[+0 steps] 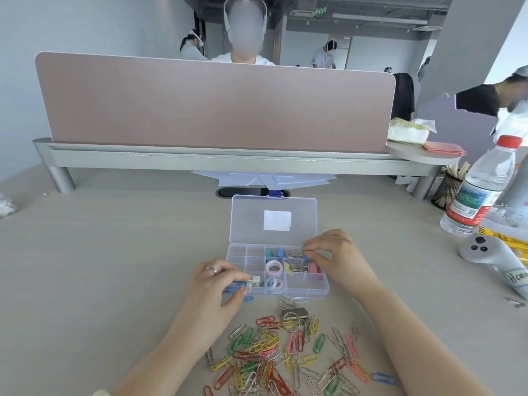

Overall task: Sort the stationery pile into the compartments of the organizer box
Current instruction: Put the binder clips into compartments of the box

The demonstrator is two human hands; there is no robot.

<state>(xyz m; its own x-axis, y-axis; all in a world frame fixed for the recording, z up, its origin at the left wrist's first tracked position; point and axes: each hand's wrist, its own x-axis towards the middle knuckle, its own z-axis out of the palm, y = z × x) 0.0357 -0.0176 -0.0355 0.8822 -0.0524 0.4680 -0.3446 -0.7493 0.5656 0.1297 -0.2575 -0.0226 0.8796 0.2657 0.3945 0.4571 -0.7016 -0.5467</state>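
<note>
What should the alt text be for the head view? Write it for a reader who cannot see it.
Two bare hands work over an open clear organizer box on a desk: the left hand holds an eraser at its near-left corner, the right hand pinches a binder clip over a far compartment. Colourful paper clips lie scattered nearer the person.

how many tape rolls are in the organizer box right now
2: a pink tape roll in a middle compartment, and a blue-and-pink one in the compartment just nearer the person. None seem hidden.
</note>
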